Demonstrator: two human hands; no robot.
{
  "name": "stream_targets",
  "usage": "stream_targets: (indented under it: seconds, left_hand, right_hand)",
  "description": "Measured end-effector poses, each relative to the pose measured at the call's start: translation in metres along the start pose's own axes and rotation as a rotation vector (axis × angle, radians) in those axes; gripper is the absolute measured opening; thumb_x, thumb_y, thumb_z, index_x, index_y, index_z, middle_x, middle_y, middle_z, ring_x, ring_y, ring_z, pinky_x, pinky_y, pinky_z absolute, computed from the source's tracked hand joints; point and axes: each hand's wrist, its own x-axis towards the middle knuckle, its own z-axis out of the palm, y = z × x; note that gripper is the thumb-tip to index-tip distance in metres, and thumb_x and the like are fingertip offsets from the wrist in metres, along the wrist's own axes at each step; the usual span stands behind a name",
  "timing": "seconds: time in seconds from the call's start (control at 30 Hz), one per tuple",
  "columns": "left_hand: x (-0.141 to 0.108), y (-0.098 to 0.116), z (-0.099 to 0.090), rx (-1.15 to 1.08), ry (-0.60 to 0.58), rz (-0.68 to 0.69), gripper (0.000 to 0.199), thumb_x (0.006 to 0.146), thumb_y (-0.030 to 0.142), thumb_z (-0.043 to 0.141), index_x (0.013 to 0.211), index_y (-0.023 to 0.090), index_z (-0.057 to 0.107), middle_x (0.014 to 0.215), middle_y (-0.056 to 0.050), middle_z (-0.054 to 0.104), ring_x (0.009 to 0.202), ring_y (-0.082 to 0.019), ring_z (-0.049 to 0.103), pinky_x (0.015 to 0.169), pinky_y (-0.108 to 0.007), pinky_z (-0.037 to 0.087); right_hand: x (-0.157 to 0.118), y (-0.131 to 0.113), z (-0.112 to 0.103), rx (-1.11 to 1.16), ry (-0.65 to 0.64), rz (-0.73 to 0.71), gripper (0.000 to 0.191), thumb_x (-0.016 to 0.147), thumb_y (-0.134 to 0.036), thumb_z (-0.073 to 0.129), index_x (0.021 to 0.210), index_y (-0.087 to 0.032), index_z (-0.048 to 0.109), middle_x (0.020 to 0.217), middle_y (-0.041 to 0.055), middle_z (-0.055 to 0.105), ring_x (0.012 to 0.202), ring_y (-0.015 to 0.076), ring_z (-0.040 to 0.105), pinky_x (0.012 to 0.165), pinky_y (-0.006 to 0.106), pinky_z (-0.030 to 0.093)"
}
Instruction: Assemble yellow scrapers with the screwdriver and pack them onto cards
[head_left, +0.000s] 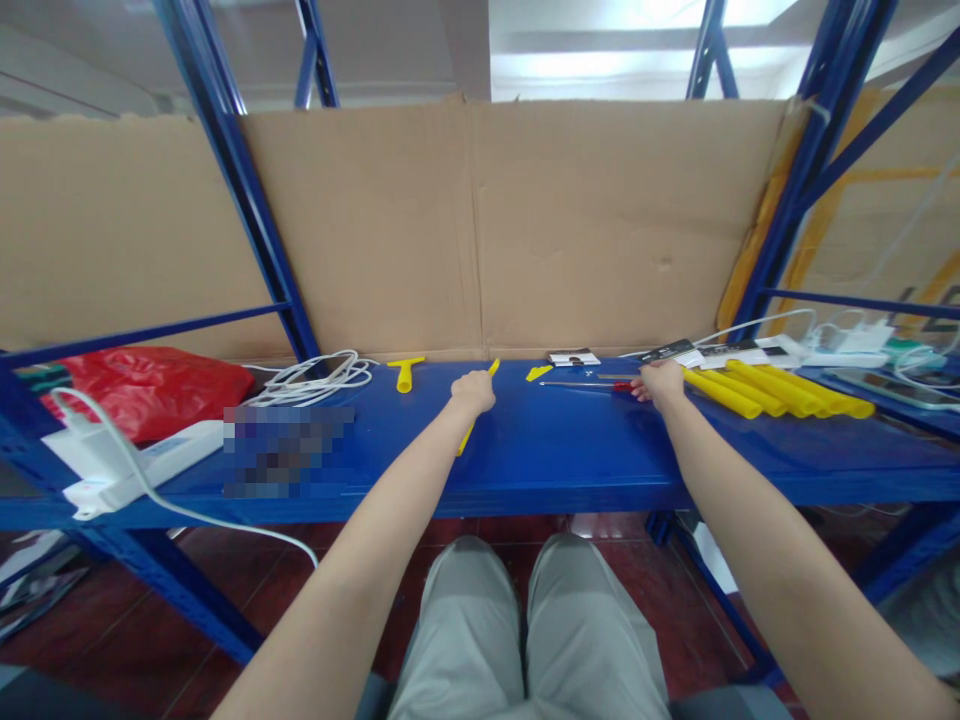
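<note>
My left hand point(473, 391) is closed around a thin yellow piece point(466, 440), whose ends stick out above and below the fist. Farther right, my right hand point(657, 383) has its fingers closed at the red handle of a screwdriver point(622, 386); the long shaft points left over the blue shelf point(555, 450). A yellow T-shaped piece point(405, 376) stands left of my left hand. Between the hands lie a small yellow part point(538, 373) and a black-and-white card point(574, 358). Several yellow tubes point(780, 390) lie side by side just right of my right hand.
At the left are a red plastic bag point(150, 390), a white power strip point(169, 455) and a coiled white cable point(315, 380). Cardboard point(375, 230) backs the shelf between blue uprights. Chargers point(855, 340) and a phone point(892, 386) are at the far right.
</note>
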Motion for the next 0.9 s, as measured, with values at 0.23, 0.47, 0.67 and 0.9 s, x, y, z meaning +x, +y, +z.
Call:
stream_targets:
  seconds: [0.23, 0.47, 0.67, 0.9]
  left_hand:
    - [0.002, -0.005, -0.003, 0.085, 0.008, 0.038, 0.04, 0.073, 0.02, 0.068, 0.112, 0.019, 0.065, 0.116, -0.016, 0.065, 0.115, -0.028, 0.059, 0.096, -0.033, 0.046]
    - [-0.006, 0.0, -0.004, 0.159, -0.054, 0.079, 0.039, 0.076, 0.024, 0.066, 0.114, 0.017, 0.062, 0.118, -0.016, 0.065, 0.112, -0.025, 0.061, 0.09, -0.028, 0.048]
    - [-0.017, -0.001, -0.004, 0.125, -0.054, 0.147, 0.043, 0.084, 0.026, 0.058, 0.126, 0.017, 0.054, 0.126, -0.013, 0.061, 0.113, -0.024, 0.06, 0.089, -0.03, 0.048]
    - [-0.025, -0.008, 0.008, 0.105, 0.192, 0.227, 0.048, 0.09, 0.017, 0.045, 0.135, 0.029, 0.05, 0.119, -0.009, 0.063, 0.109, -0.024, 0.06, 0.088, -0.033, 0.049]
  right_hand:
    - [-0.012, -0.004, 0.004, -0.211, 0.113, -0.156, 0.047, 0.082, -0.004, 0.049, 0.128, -0.009, 0.039, 0.039, -0.0065, 0.048, 0.029, 0.0126, 0.047, 0.028, 0.017, 0.037]
    - [-0.017, -0.006, 0.006, -0.247, 0.094, -0.153, 0.044, 0.085, -0.006, 0.043, 0.129, -0.008, 0.038, 0.043, -0.0057, 0.05, 0.03, 0.0105, 0.046, 0.03, 0.016, 0.037]
    - [-0.017, -0.005, 0.006, -0.31, 0.105, -0.177, 0.043, 0.086, -0.009, 0.044, 0.129, -0.008, 0.039, 0.049, -0.0043, 0.053, 0.032, 0.0079, 0.044, 0.032, 0.015, 0.037]
    - [-0.018, -0.004, 0.006, -0.348, 0.102, -0.184, 0.041, 0.086, -0.01, 0.044, 0.127, -0.008, 0.041, 0.054, -0.0018, 0.057, 0.034, 0.008, 0.046, 0.034, 0.016, 0.038]
